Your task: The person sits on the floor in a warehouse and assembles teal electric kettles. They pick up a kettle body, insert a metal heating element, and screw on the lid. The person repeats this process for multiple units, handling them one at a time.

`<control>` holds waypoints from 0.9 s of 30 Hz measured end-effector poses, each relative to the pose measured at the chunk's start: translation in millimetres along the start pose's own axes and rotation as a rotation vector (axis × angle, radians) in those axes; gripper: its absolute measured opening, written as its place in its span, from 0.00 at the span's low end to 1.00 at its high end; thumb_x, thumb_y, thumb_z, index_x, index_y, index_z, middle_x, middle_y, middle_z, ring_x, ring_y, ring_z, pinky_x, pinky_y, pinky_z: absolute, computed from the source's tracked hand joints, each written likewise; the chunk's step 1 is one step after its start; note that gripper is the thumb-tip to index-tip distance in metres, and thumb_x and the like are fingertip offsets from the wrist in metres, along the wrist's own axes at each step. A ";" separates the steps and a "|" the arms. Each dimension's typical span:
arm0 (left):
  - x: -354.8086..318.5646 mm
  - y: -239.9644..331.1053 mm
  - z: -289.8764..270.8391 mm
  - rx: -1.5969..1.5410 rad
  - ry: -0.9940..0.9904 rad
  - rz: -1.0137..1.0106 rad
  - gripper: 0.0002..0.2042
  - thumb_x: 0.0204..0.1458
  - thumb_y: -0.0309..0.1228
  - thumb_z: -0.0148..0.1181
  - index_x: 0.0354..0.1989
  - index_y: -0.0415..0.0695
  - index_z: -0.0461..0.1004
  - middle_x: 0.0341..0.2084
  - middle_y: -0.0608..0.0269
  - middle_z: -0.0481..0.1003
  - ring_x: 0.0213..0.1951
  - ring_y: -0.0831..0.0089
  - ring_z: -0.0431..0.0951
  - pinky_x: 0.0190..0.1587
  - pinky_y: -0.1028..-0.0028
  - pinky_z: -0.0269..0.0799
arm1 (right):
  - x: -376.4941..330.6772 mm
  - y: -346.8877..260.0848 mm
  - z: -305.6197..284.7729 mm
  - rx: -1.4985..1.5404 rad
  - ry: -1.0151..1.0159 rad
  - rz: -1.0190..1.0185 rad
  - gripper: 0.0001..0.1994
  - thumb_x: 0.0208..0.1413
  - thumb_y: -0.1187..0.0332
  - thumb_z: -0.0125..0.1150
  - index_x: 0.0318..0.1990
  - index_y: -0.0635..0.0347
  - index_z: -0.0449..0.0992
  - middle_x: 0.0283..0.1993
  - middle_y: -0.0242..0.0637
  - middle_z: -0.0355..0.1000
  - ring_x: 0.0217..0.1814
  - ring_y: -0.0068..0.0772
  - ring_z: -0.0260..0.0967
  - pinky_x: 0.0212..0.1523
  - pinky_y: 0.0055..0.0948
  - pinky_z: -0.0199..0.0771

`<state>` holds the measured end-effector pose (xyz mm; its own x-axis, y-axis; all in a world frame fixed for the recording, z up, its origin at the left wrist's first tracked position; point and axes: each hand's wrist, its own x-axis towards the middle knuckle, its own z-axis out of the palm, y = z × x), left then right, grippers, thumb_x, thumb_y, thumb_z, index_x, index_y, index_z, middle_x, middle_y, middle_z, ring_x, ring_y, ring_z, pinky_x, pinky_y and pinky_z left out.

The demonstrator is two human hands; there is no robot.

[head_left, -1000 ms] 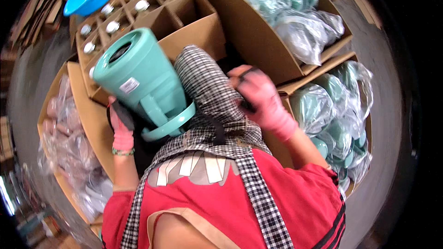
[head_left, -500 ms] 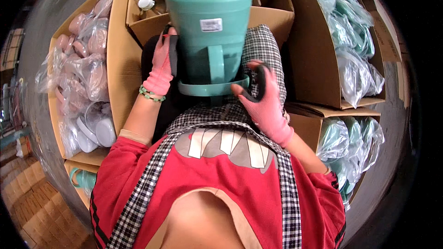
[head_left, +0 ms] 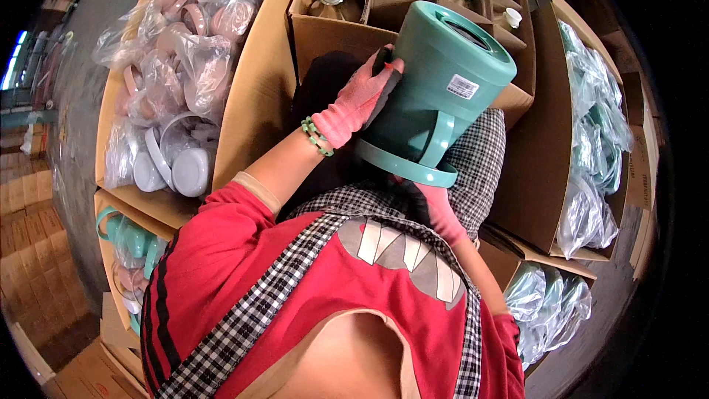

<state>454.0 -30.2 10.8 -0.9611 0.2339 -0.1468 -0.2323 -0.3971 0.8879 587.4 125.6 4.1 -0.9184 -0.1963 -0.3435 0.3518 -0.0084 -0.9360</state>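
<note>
A teal plastic jug [head_left: 436, 81] is tilted over my lap, its wide end with a dark round opening facing up and away. A handle strip and a loose-looking ring [head_left: 406, 165] are at its near, lower end, and a white label sticks to its side. My left hand [head_left: 362, 96], in a pink glove with a dark palm, presses along the jug's left side with its fingers wrapped on it. My right hand [head_left: 436, 210], gloved the same, is below the ring at the near end. Its fingers are hidden by the jug and the ring.
Ahead stands a divided carton [head_left: 340, 33] of white-capped bottles. Left, a carton [head_left: 247, 96] holds bagged pink and white plastic parts. At right, a tall carton [head_left: 528, 170] and a lower one [head_left: 506, 262] hold bagged teal parts. Another carton [head_left: 111, 251] is at lower left.
The view has turned, shifting things rightward. The jug has gone from upright to tilted right. My right hand has moved from beside the ring to underneath it; my left hand stays on the side.
</note>
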 end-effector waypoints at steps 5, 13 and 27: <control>3.1 44.4 -37.1 0.051 -0.090 -0.051 0.15 0.54 0.34 0.44 0.43 0.34 0.66 0.35 0.66 0.71 0.37 0.80 0.69 0.42 0.79 0.64 | -4.6 -53.9 -8.2 0.207 0.174 -0.011 0.12 0.47 0.62 0.52 0.25 0.63 0.69 0.21 0.32 0.65 0.23 0.23 0.61 0.26 0.22 0.60; 13.6 -22.5 -48.9 1.599 -0.700 -0.569 0.22 0.42 0.43 0.51 0.37 0.35 0.66 0.34 0.44 0.69 0.41 0.51 0.68 0.47 0.62 0.60 | -69.0 -129.6 -80.7 0.311 0.909 -0.219 0.14 0.53 0.57 0.42 0.30 0.59 0.67 0.18 0.29 0.59 0.23 0.28 0.59 0.30 0.33 0.62; -15.6 -210.6 -30.7 1.171 -1.682 -0.712 0.20 0.46 0.39 0.44 0.45 0.41 0.67 0.42 0.58 0.68 0.41 0.64 0.69 0.44 0.65 0.62 | -132.1 -104.9 -122.8 0.889 0.244 -0.404 0.12 0.52 0.54 0.43 0.30 0.52 0.59 0.20 0.31 0.53 0.23 0.29 0.53 0.33 0.37 0.59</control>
<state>513.4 22.6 -187.2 0.3732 0.6647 -0.6472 0.4068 0.5098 0.7581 649.6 272.8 138.2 -0.9756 0.1887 -0.1123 -0.0789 -0.7783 -0.6229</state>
